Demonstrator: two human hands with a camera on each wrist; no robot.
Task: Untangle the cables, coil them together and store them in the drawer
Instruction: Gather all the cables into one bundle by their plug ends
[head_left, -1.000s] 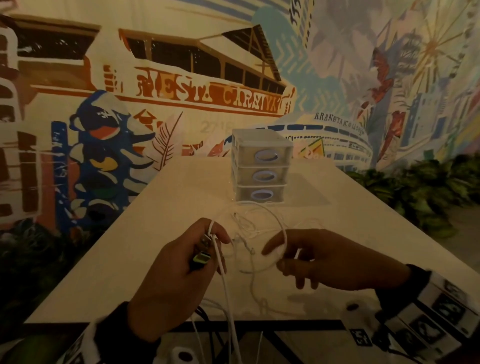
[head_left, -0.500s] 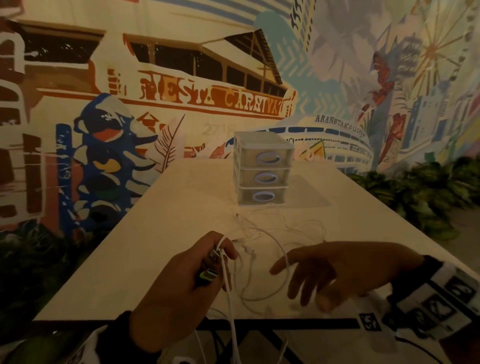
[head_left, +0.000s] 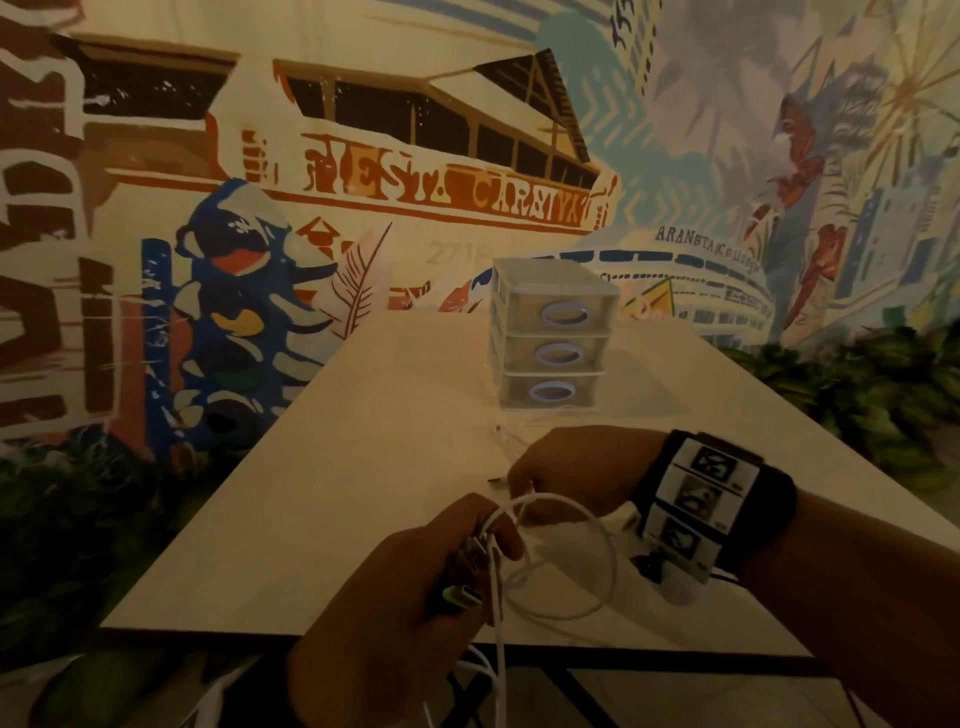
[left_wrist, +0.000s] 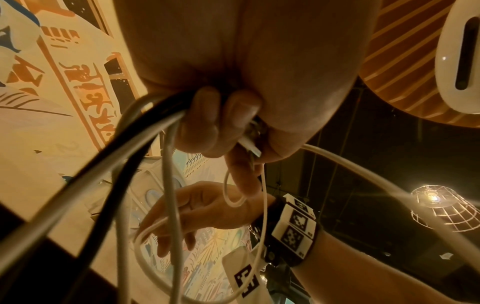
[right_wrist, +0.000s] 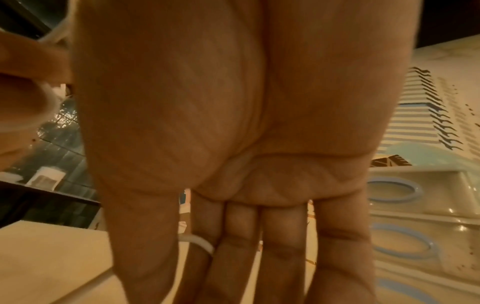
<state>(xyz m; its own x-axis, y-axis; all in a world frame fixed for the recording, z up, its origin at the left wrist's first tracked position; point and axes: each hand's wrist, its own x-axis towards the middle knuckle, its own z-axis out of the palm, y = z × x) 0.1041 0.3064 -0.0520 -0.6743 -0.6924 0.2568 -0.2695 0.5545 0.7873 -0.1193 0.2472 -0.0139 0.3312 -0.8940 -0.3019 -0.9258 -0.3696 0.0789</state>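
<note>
The left hand (head_left: 415, 582) is gripping a bundle of cables (left_wrist: 145, 144) — its fingers (left_wrist: 202, 123) are curling round several white strands and one black one, with plug ends poking out beside the thumb. From that grip a white loop (head_left: 566, 561) is arcing out to the right of the fingers and resting low over the surface (head_left: 363, 467), while the remaining strands are hanging straight down past the near edge.

The right hand (head_left: 571, 467) is hovering just beyond and to the right of the left one, palm down. Its fingers (right_wrist: 285, 246) are lying straight and close together, pointing away from the body; a white strand (right_wrist: 200, 242) is crossing between the thumb and the first finger, though whether it is pinched there cannot be told.

So the loop's long axis is running left to right, between the two hands, and the right hand is the nearer one to guide the next turn of the coil.

Further out from the fingers, well apart, a small three-drawer unit (head_left: 550, 338) is standing on the surface, all its drawers closed.
</note>
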